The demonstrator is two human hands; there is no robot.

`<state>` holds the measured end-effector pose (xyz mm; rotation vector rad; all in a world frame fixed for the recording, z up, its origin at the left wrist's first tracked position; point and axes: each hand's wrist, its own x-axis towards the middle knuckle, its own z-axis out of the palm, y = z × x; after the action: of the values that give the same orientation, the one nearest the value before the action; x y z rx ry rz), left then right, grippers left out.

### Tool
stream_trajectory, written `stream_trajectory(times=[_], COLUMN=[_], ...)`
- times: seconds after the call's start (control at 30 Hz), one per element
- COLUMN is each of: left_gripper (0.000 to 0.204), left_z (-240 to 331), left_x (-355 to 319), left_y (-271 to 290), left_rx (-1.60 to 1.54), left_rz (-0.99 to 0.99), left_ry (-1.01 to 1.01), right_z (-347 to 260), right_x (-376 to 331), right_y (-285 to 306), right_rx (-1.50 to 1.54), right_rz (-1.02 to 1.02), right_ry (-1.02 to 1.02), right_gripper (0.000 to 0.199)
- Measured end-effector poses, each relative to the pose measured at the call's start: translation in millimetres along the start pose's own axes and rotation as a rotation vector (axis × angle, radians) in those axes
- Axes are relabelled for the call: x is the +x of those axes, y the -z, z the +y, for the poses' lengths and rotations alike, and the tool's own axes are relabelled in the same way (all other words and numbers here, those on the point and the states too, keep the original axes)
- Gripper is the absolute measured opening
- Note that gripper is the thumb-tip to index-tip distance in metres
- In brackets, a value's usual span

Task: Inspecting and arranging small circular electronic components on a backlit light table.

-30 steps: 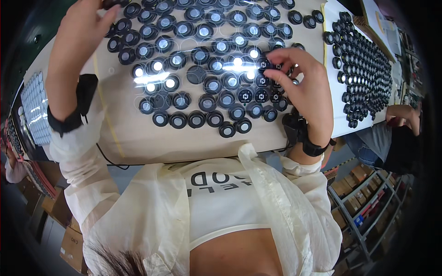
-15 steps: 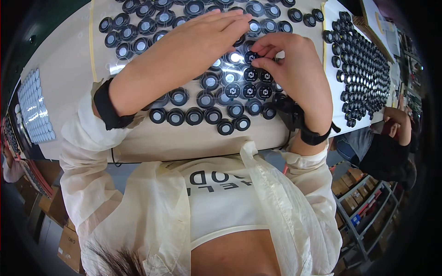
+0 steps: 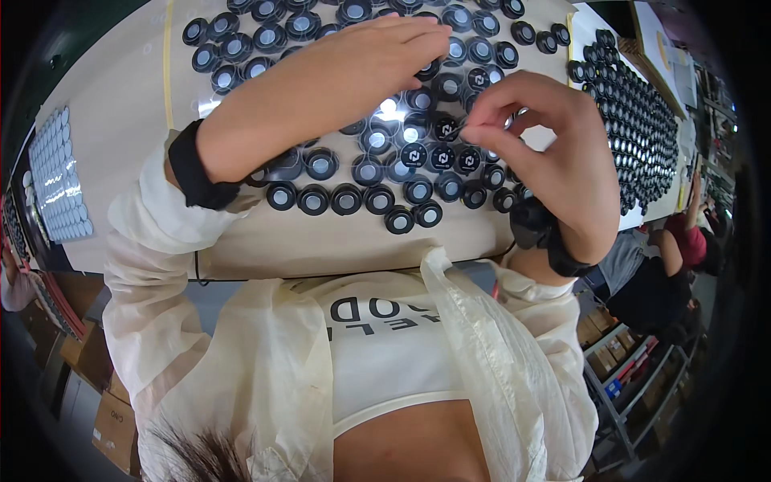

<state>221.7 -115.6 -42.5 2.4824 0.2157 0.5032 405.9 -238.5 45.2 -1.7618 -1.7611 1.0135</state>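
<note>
"Black discs (image 3: 369,170), laid out in loose rows across the upper middle of the frame. How about the right hand (image 3: 566,149)?"

"Right of centre. Thumb and forefinger pinched together, seemingly on a thin piece (image 3: 458,128); too small to tell of what kind. Just beside a dark-topped disc (image 3: 446,127) with a pale mark."

"And the left hand (image 3: 385,52)?"

"Palm down at top centre, fingers almost straight and side by side. Cannot tell whether touching the discs beneath, or hiding anything under the palm."

"Best way to handle the pinch, then?"

"Probably low and light, with fingertips near the disc's face. Watch the edge of the thin piece, and avoid creasing. Steady the neighbours with the left fingers, without leaning."

"Any risk?"

"Perhaps from the black wrist gear (image 3: 532,223), right of centre, near the outermost discs. Better to lift that wrist slightly and so avoid nudging the rows askew."
</note>
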Motion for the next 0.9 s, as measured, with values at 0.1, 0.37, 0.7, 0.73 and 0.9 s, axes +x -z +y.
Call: stream_trajectory(times=[0.1, 0.37, 0.7, 0.73, 0.9], left_gripper=[0.04, 0.051, 0.048, 0.048, 0.044], left_z=[13.2, 25.6, 35.8, 38.0, 48.0], left_x=[9.6, -22.6, -26.3, -26.1, -23.9], left_y=[20.5, 39.2, 30.3, 31.2, 32.1], left_rx=[-0.107, -0.893, -0.822, -0.821, -0.754], left_rz=[0.077, 0.2, 0.341, 0.342, 0.4], left_ry=[0.035, 0.343, 0.369, 0.37, 0.459], right_z=[5.6, 6.6, 3.4, 3.5, 5.1], right_x=[-15.4, 0.0, 11.6, 11.3, 15.0], right_y=[5.3, -31.6, -51.0, -53.0, -62.7], right_rx=[0.092, 0.901, 1.114, 1.052, 0.989], right_rz=[0.139, 0.261, 0.303, 0.335, 0.424], right_ry=[-0.014, 0.033, 0.036, 0.04, 0.14], right_gripper=[0.014, 0.02, 0.022, 0.019, 0.013])
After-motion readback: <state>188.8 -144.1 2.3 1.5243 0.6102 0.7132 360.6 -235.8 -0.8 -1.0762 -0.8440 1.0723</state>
